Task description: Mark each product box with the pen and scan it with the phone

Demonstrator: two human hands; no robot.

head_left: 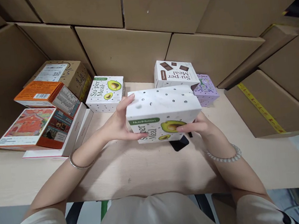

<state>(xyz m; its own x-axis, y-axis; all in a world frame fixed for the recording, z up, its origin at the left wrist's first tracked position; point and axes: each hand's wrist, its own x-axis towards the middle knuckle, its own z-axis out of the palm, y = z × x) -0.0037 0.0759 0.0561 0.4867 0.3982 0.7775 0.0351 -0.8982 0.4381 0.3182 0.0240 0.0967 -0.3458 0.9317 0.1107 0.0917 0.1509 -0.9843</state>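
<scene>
Held between both hands above the table is a white Su-per Meal box (164, 105) with avocado pictures. Its speckled narrow side faces up and its printed front tilts toward me. My left hand (119, 123) grips the left end, thumb on the front. My right hand (199, 124) grips the right end, a finger or thumb lying over the avocado picture. Below the box, a small black flat object (179, 144) shows in part on the table. Behind it stand a second avocado box (106, 93) and a white box with chocolate pictures (174, 74).
A purple box (207, 89) stands at the back right. On the left are a brown carton (63, 72), an orange box (42, 92), a box with a red picture (31, 127) and flat white boxes (74, 138). Cardboard walls (122, 51) enclose the table (113, 178).
</scene>
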